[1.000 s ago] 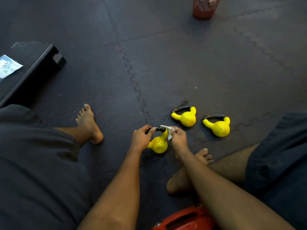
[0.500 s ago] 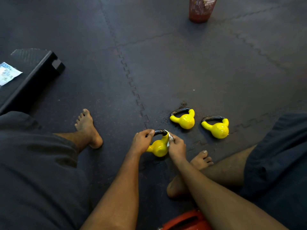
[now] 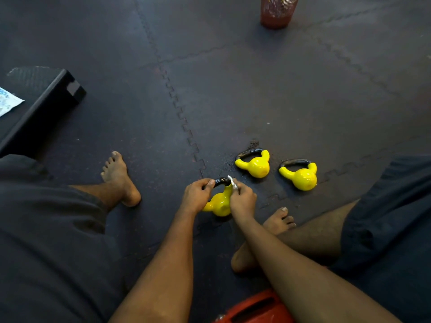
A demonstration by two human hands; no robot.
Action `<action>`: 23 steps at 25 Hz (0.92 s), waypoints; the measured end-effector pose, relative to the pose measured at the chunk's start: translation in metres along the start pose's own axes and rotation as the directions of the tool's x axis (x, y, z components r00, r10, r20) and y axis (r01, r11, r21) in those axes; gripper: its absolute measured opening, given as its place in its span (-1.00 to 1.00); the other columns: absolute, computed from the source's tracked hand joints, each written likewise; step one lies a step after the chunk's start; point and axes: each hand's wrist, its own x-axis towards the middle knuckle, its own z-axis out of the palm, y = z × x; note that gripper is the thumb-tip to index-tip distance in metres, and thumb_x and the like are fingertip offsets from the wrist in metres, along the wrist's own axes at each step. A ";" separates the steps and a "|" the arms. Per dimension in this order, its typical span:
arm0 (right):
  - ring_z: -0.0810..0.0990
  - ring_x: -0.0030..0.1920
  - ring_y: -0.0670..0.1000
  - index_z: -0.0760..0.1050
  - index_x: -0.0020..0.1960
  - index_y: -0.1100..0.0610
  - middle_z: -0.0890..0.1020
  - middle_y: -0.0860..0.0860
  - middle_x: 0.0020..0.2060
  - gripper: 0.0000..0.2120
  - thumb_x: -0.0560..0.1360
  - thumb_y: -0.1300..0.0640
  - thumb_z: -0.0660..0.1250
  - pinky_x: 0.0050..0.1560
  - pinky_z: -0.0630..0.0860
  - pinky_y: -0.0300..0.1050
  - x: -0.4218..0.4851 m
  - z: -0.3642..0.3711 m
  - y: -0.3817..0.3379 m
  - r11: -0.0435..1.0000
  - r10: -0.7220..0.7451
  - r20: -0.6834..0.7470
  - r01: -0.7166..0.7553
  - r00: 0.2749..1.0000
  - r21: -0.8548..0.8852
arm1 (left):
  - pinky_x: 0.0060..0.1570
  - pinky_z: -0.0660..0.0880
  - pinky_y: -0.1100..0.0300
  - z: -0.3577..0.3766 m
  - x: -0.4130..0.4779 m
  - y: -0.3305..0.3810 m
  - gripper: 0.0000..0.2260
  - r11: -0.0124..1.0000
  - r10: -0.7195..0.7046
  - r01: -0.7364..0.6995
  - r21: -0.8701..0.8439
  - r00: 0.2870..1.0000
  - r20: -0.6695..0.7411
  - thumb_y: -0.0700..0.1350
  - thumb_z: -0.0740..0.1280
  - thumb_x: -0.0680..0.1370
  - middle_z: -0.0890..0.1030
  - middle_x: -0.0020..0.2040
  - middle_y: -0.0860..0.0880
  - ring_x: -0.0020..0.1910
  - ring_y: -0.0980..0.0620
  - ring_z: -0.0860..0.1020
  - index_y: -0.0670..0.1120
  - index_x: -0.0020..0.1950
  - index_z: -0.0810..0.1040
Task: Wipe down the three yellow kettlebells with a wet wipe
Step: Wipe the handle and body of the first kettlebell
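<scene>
Left hand point(image 3: 197, 194) grips the black handle of the nearest kettlebell point(image 3: 219, 202) on the floor mat point(image 3: 233, 89), right hand point(image 3: 242, 200) pinching a wet wipe point(image 3: 232, 181) against it, two other kettlebells point(image 3: 255, 164) point(image 3: 302, 176) just beyond.

Red basket point(image 3: 277, 10) cut by top edge; orange object point(image 3: 254, 308) cut by bottom edge. Wipe point(image 3: 232, 182) mostly hidden inside right hand point(image 3: 242, 201). Packet point(image 3: 8, 103) print illegible.

2 kettlebells point(image 3: 254, 164) side by side, right of the near kettlebell point(image 3: 219, 202).
</scene>
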 end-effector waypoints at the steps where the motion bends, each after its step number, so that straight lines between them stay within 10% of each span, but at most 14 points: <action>1: 0.55 0.22 0.15 0.55 0.30 0.08 0.63 0.13 0.18 -0.68 0.58 0.21 0.21 0.16 0.45 -0.07 -0.002 0.000 0.002 0.999 -0.031 0.009 0.032 0.999 -0.009 | -0.18 0.39 0.20 -0.001 0.000 -0.001 -0.76 1.000 -0.013 0.013 -0.007 1.000 -0.001 0.03 0.20 0.61 0.67 -0.18 -0.07 -0.18 -0.03 0.56 0.01 0.09 0.63; 23: 0.60 0.00 0.27 0.42 0.40 -0.03 0.64 0.26 -0.02 -0.64 0.66 0.03 0.04 -0.18 0.39 -0.03 -0.027 0.005 0.010 0.951 -0.152 0.088 0.170 0.984 -0.258 | 0.01 0.50 0.08 0.001 0.005 0.010 -0.76 0.997 -0.056 0.056 -0.053 0.998 0.001 0.02 0.23 0.59 0.68 -0.10 -0.15 -0.03 -0.13 0.60 -0.03 0.08 0.64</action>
